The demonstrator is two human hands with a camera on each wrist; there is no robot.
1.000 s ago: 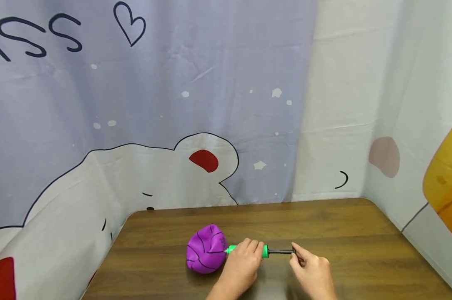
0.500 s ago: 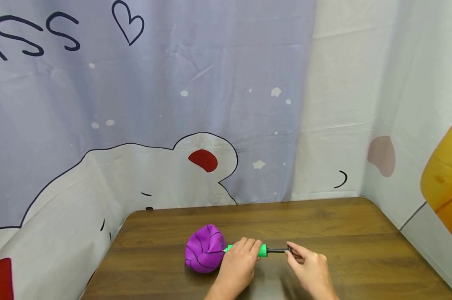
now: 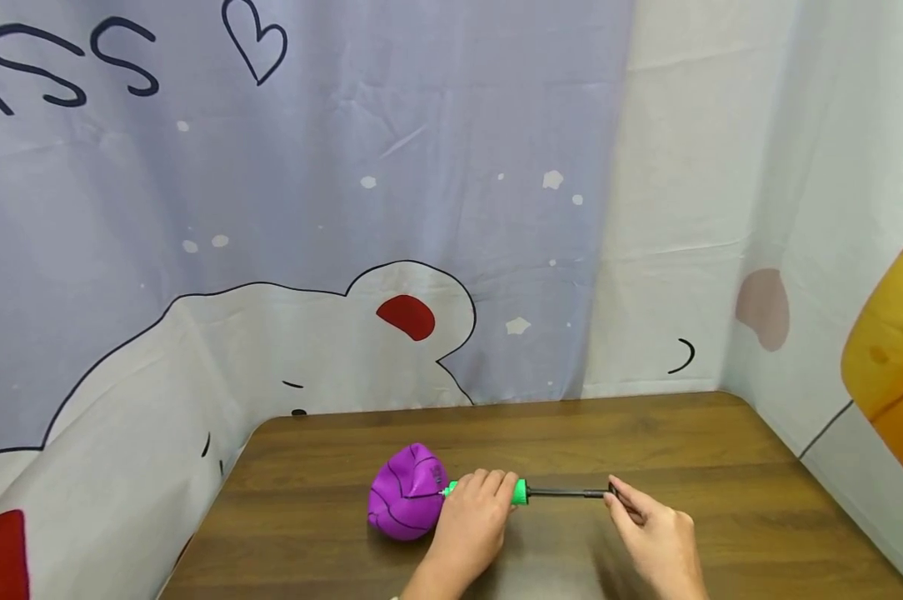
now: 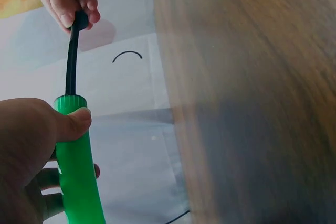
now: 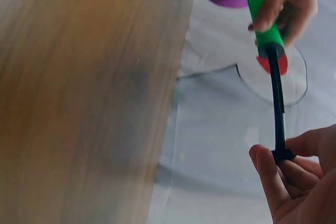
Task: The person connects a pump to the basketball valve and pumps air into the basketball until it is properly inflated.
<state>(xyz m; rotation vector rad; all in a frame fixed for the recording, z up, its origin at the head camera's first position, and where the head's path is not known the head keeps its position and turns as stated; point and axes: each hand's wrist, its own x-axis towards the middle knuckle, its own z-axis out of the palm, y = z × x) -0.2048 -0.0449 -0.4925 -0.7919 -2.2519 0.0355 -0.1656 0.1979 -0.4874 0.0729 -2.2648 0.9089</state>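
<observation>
A creased, partly deflated purple ball [image 3: 402, 500] with black lines rests on the table, left of both hands. The thin tip of a green hand pump [image 4: 79, 182] meets the ball's right side. My left hand [image 3: 472, 518] wraps around the pump's green barrel. Out to the right, my right hand [image 3: 657, 533] pinches the black end of the pump's rod [image 5: 277, 103] between thumb and fingers. A long stretch of the rod shows between the barrel and my right hand. In the right wrist view only the ball's lower part is visible.
The brown wooden table [image 3: 759, 517] has rounded far corners. A printed curtain [image 3: 496, 250] hangs right behind its back edge and along both sides.
The right hand first moved slightly left, pushing the rod in, then pulled it well out to the right. The left hand keeps its grip on the barrel, and the ball stays nearly in place.
</observation>
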